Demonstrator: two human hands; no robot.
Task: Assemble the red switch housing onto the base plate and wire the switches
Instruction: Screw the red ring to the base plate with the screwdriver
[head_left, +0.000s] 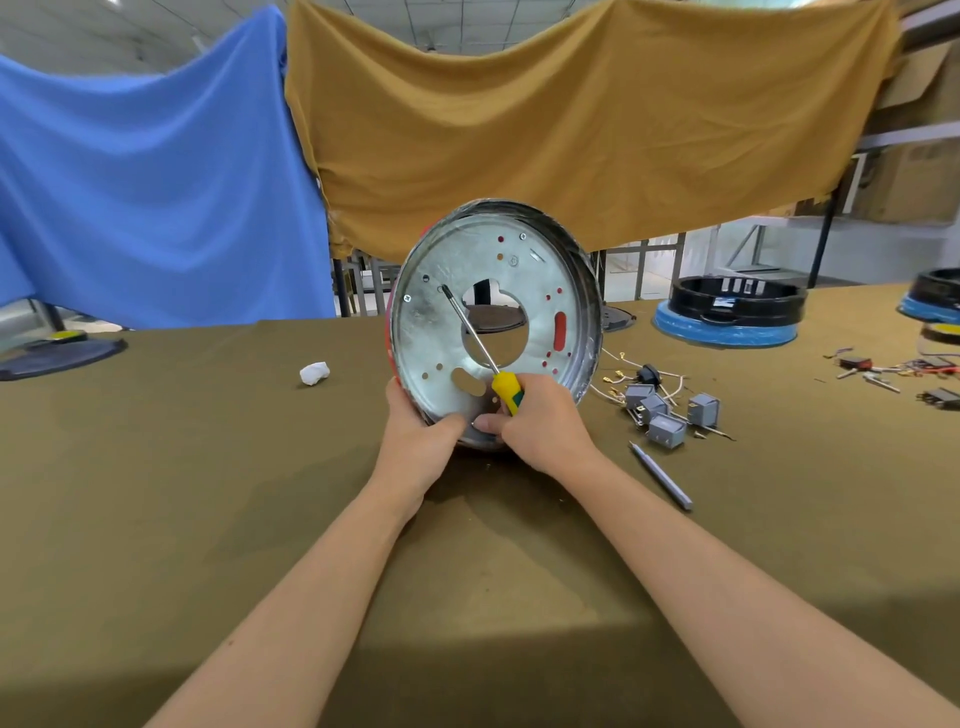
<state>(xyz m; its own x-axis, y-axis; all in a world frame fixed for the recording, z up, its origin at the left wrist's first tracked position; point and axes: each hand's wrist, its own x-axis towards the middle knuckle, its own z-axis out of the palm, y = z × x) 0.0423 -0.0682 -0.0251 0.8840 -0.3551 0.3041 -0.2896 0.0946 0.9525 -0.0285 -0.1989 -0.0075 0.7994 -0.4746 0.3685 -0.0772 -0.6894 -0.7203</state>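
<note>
The left hand (415, 439) grips the lower rim of the round base plate (441, 317), fingers curled around its edge, and holds it upright on its edge over the table (208, 519). The right hand (545, 426) is closed around the yellow and green handle of a screwdriver (480, 351) and also touches the plate's lower rim. The thin steel shaft slants up and left across the plate, and its tip lies near a small hole on the left side.

The plate is shiny galvanized metal with a raised dark rim, a big middle opening and many small holes and slots. The red switch housing (560, 330) sits behind it; only red through the holes and a red strip at the left edge can be seen.

The table has an olive cloth cover. To the right lie grey switches (667, 413) with pale wires (623, 374), and a grey pen-like tool (662, 477). A crumpled white scrap (314, 373) lies to the left. Black rings on blue bases (730, 312) stand far right, one of them cut off.
</note>
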